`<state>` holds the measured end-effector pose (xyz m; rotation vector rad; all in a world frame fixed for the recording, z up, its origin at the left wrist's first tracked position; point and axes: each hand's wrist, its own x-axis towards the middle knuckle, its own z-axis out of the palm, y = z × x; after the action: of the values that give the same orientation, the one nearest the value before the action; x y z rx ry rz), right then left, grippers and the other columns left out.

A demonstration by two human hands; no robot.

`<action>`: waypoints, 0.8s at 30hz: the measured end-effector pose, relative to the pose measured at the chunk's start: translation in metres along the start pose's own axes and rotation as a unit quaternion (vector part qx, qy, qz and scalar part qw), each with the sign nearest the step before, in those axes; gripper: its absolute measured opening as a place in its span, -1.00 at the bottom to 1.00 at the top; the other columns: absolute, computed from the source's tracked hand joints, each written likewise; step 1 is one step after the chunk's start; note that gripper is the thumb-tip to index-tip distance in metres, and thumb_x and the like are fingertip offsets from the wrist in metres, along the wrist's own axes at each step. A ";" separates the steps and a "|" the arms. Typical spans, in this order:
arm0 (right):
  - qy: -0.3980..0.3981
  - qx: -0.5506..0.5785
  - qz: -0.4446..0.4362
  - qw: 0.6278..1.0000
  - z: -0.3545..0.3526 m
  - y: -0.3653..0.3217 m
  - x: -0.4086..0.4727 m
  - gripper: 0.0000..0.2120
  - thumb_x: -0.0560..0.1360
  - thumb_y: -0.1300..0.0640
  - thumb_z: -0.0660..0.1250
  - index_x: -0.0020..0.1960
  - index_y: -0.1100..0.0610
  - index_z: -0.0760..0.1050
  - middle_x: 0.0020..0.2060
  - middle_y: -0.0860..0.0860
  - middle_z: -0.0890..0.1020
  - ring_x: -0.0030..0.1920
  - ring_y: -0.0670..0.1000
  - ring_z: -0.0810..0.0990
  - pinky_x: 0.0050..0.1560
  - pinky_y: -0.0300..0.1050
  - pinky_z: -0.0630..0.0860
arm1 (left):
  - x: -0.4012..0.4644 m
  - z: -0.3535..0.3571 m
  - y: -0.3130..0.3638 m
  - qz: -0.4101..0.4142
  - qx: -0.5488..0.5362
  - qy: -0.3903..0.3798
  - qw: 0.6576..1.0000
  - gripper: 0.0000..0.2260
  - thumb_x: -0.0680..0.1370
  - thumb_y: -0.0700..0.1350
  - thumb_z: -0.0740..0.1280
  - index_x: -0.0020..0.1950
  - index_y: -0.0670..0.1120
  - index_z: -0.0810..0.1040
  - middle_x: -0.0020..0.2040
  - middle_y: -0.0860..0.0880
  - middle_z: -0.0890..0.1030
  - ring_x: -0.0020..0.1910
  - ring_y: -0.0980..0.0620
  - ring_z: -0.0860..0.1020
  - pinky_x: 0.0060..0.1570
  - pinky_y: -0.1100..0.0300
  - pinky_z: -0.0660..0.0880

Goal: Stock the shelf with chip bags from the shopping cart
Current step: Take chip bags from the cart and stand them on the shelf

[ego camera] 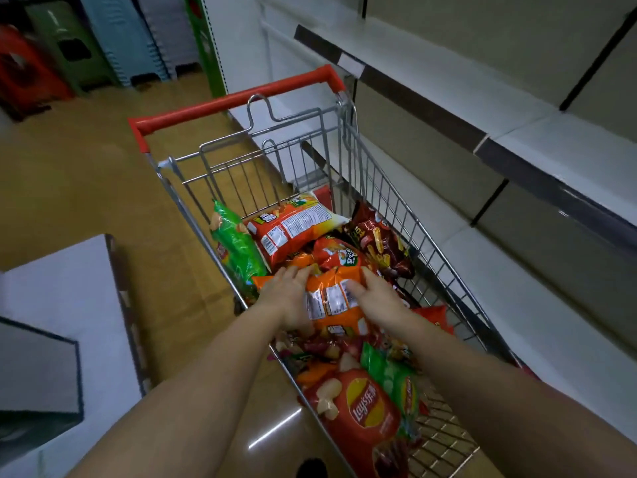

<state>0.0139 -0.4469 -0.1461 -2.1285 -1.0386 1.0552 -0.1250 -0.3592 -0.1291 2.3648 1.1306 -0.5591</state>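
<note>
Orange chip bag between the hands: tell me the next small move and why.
Probably lift the orange chip bag out of the cart toward the bare shelf on the right. The left hand and right hand already clasp its sides, and it lies on top of the pile.

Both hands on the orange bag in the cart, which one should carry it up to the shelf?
Right, probably. The right hand grips the orange chip bag on the edge nearer the empty shelf, which runs along the cart's right side. The left hand would have to cross over.
</note>
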 end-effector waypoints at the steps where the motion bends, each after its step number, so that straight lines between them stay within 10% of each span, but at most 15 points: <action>1: 0.006 0.028 0.000 1.000 -0.009 -0.002 0.005 -0.64 0.61 0.04 0.13 0.38 0.09 0.33 0.24 0.13 0.53 0.20 0.15 0.51 0.13 -0.08 0.46 | 0.003 -0.006 0.003 0.004 0.017 0.002 1.000 0.02 0.30 0.08 0.53 0.54 0.01 -0.07 0.55 -0.06 0.02 0.52 -0.14 0.05 0.47 -0.04 0.09; 8: 0.074 0.158 -0.057 0.983 -0.052 -0.015 0.035 -0.74 0.57 0.10 0.21 0.24 0.11 0.47 0.09 0.10 0.61 0.09 0.10 0.58 0.17 0.07 0.50 | 0.018 -0.040 0.022 -0.009 -0.044 -0.020 0.999 -0.04 0.26 0.33 0.44 0.52 0.06 0.07 0.45 -0.02 0.34 0.42 -0.11 0.29 0.43 -0.05 0.17; 14: 0.170 0.251 -0.129 0.944 -0.066 -0.040 0.046 -0.74 0.53 0.12 0.30 0.21 0.08 0.54 -0.01 -0.05 0.59 0.05 -0.02 0.58 0.10 -0.11 0.52 | 0.032 -0.057 0.027 -0.093 -0.117 0.233 0.961 -0.15 0.37 -0.06 0.50 0.52 0.03 0.09 0.51 -0.12 0.16 0.49 -0.16 0.09 0.47 -0.08 0.06; 17: 0.218 0.259 -0.175 0.925 -0.068 -0.048 0.048 -0.79 0.50 0.15 0.34 0.10 -0.04 0.58 -0.02 -0.06 0.59 0.08 -0.01 0.57 0.08 -0.28 0.47 | 0.045 -0.066 0.028 -0.192 -0.385 0.346 0.834 -0.40 0.50 -0.13 0.32 0.49 -0.09 0.18 0.48 -0.17 0.22 0.45 -0.19 0.20 0.43 -0.10 0.19; 19: 0.216 0.196 -0.235 0.927 -0.060 -0.044 0.043 -0.75 0.46 0.26 0.35 0.09 0.04 0.61 -0.03 -0.11 0.56 0.09 -0.02 0.53 0.13 -0.39 0.38 | 0.047 -0.070 0.038 -0.238 -0.589 0.312 0.707 -0.23 0.39 0.16 0.31 0.51 -0.08 0.13 0.45 -0.17 0.28 0.38 -0.22 0.33 0.34 -0.13 0.31; 21: 0.231 0.130 -0.303 0.915 -0.046 -0.034 0.039 -0.69 0.39 0.30 0.33 0.09 0.10 0.63 -0.04 -0.09 0.56 0.10 -0.01 0.51 0.27 -0.06 0.40 | 0.045 -0.072 0.038 -0.281 -0.726 0.254 0.574 0.00 0.19 0.32 0.40 0.52 0.02 0.06 0.39 -0.15 0.35 0.27 -0.24 0.45 0.19 -0.24 0.43; 24: 0.276 0.084 -0.402 0.869 -0.037 -0.029 0.039 -0.69 0.36 0.24 0.29 0.07 0.00 0.57 -0.05 0.02 0.64 0.08 -0.06 0.50 0.27 0.28 0.31 | 0.040 -0.073 0.035 -0.249 -0.822 0.187 0.476 -0.27 0.41 0.20 0.40 0.45 -0.06 0.21 0.27 -0.10 0.47 0.18 -0.19 0.53 -0.12 -0.11 0.56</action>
<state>0.0489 -0.4034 -0.1205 -1.4517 -1.2821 0.1076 -0.0621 -0.3138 -0.0833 0.3512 1.3872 0.7718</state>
